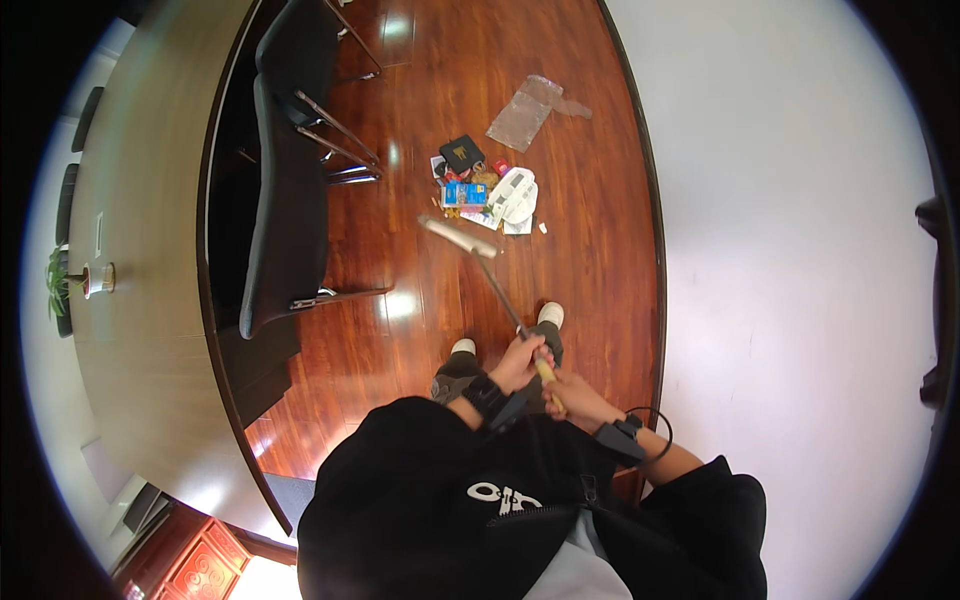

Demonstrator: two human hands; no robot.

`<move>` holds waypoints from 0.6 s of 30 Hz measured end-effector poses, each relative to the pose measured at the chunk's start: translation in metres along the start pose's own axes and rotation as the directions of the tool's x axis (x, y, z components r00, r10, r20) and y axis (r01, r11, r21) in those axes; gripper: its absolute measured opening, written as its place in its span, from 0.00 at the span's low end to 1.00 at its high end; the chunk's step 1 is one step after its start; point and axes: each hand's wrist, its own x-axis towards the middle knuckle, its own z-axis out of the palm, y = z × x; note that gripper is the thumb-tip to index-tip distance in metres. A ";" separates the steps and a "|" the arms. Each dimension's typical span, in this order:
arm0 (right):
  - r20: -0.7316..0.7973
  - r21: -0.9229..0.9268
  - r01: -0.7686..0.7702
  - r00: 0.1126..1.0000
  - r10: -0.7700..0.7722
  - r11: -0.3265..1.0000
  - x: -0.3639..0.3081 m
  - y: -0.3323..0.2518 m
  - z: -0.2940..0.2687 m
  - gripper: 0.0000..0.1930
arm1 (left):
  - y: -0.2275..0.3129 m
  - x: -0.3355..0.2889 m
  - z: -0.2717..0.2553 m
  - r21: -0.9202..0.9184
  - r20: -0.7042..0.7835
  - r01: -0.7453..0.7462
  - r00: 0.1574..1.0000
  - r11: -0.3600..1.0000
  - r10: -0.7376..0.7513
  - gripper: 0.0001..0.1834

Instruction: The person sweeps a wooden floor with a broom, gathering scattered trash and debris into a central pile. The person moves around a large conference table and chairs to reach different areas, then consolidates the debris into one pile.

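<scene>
Both my hands are closed around the handle of a long broom (496,286), whose lower end slants away from me toward the floor. My left hand (517,362) grips the handle farther down, while my right hand (580,397) holds the yellow end near my body. The broom's narrow pale head (458,237) is blurred, so its bristles cannot be made out. Just beyond it lies a pile of litter, with a blue package (464,195), a white piece (514,196), a black box (462,153), red bits and papers. A clear plastic bag (525,112) lies flat farther off.
Black chairs with metal legs (285,200) line the left side, beside a long pale table (150,250) bearing a potted plant (95,280). A white wall (780,250) runs along the right. My white shoes (550,315) stand on the glossy wooden floor (590,240).
</scene>
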 end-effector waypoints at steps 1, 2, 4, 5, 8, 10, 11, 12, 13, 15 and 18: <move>0.065 0.070 -0.043 0.997 0.039 0.997 -0.006 0.003 -0.002 0.05 | -0.005 -0.011 0.002 0.004 -0.058 0.024 0.998 1.000 -0.024 0.06; 0.128 0.140 -0.162 0.981 0.144 0.977 -0.010 0.004 -0.006 0.06 | -0.009 -0.018 0.004 -0.011 -0.129 0.074 0.989 0.997 -0.075 0.06; 0.256 0.255 -0.227 0.953 0.161 0.940 -0.005 -0.001 -0.021 0.04 | -0.016 -0.020 0.004 0.001 -0.245 0.060 0.968 0.998 -0.058 0.07; 0.318 0.305 -0.304 0.926 0.204 0.902 0.001 -0.006 -0.031 0.03 | -0.019 -0.015 0.003 -0.015 -0.273 0.071 0.959 0.997 -0.072 0.07; 0.406 0.410 -0.464 0.864 0.298 0.786 0.029 -0.027 -0.068 0.01 | -0.026 0.022 -0.002 -0.013 -0.394 0.140 0.909 0.990 -0.134 0.09; 0.393 0.432 -0.512 0.848 0.356 0.743 0.051 -0.049 -0.093 0.01 | -0.029 0.059 -0.008 -0.044 -0.409 0.125 0.903 0.991 -0.132 0.08; 0.381 0.474 -0.544 0.836 0.395 0.693 0.059 -0.057 -0.102 0.01 | -0.032 0.075 -0.010 -0.104 -0.447 0.142 0.878 0.984 -0.174 0.04; 0.372 0.461 -0.561 0.826 0.424 0.687 0.065 -0.067 -0.111 0.02 | -0.034 0.093 -0.010 -0.132 -0.396 0.194 0.889 0.972 -0.231 0.03; 0.399 0.460 -0.553 0.828 0.394 0.695 0.067 -0.076 -0.121 0.02 | -0.036 0.111 -0.007 -0.174 -0.332 0.253 0.895 0.952 -0.299 0.03; 0.387 0.469 -0.498 0.858 0.337 0.730 0.065 -0.097 -0.142 0.02 | -0.039 0.146 0.009 -0.198 -0.146 0.317 0.926 0.928 -0.347 0.02; 0.234 0.512 -0.364 0.931 0.281 0.778 0.050 -0.141 -0.183 0.03 | -0.040 0.194 0.060 -0.327 -0.132 0.190 0.961 0.926 -0.243 0.02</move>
